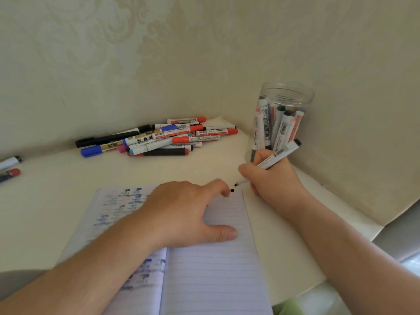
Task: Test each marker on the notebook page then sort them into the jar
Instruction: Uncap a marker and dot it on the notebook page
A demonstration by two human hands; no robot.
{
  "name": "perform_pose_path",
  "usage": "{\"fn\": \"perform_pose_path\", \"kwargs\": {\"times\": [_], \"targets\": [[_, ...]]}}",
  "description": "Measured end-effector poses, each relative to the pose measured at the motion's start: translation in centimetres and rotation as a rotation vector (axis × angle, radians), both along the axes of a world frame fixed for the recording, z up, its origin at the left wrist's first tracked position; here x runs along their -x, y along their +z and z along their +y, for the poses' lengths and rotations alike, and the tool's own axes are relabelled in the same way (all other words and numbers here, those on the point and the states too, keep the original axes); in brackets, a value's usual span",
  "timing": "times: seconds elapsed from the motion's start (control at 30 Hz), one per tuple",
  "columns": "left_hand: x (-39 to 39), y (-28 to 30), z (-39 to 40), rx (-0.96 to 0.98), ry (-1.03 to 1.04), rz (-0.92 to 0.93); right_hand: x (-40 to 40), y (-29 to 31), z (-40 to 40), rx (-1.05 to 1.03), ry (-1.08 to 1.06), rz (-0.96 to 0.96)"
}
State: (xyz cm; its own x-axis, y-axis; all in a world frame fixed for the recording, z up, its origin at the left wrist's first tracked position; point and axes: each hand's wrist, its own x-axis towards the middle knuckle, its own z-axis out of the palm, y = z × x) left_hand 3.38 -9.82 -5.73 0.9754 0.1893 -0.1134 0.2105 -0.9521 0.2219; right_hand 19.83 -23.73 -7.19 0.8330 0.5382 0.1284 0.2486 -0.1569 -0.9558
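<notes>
Head view, looking down at a pale desk (181,169) set into a wallpapered corner. An open lined notebook (211,269) lies at the near centre; its left page carries blue ink marks, its right page is mostly unmarked.

Left hand (181,214): laid palm down across the notebook's spine and the upper right page, thumb stretched along the paper, fingers bent at the page's top edge. A small black and red item (231,190) shows at the fingertips, possibly a cap; the view is too blurred there to confirm, and whether the fingers pinch it cannot be told.

Right hand (272,176): clasped around a white-barrelled marker (272,158) in a writing grip. The dark tip is uncapped and sits just beside the notebook's top right corner, over the desk rather than on the page. The barrel slopes up and away toward the jar.

Clear plastic jar (280,119): upright at the right rear against the wall, lidless, holding several markers standing on end. The right hand is directly in front of its base.

Loose pile of markers (159,137): at the rear centre near the wall, red, blue and black caps mixed. Two further markers (10,167) lie apart at the far left edge.
</notes>
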Motion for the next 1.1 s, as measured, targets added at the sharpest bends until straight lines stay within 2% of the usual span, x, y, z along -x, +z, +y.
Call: {"fn": "perform_pose_path", "kwargs": {"times": [0.07,0.2,0.3,0.37,0.6,1.1], "targets": [[0.2,-0.2,0.5,0.097,0.037,-0.05,-0.3,0.2,-0.4,-0.136,0.03,0.043],[0.7,-1.1,2.6,0.35,0.113,-0.16,-0.4,1.0,-1.1,-0.456,0.264,0.278],[0.7,-1.5,3.7,0.562,0.197,-0.3,0.0,1.4,-1.3,-0.432,0.428,0.481],[0.7,-1.6,3.9,0.633,0.241,-0.36,0.0,1.2,-1.3,-0.387,0.488,0.504],[0.9,-1.6,3.8,0.705,0.238,-0.418,0.5,0.9,-0.6,-0.255,0.419,0.421],[0.8,-1.8,4.2,0.657,0.208,-0.423,0.8,1.3,-0.8,-0.175,0.396,0.341]]}}
